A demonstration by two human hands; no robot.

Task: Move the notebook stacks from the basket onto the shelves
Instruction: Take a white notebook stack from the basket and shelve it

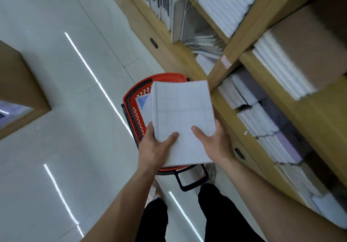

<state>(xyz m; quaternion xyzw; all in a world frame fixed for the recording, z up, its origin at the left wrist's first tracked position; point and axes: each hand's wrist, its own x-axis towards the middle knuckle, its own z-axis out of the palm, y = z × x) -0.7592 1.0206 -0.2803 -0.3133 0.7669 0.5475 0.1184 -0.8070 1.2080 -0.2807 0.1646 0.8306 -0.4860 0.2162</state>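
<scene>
Two hands, left grip (156, 146) and right grip (212, 142), clasp one notebook stack (183, 117) above the red basket (135, 100), beside stocked wooden shelves (232, 52).

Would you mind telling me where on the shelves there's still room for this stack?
Free: the gap between the upright books and the shelf post, above slumped notebooks. Crowded: the lower bays, packed with stacks. Both hands hold the stack.
</scene>
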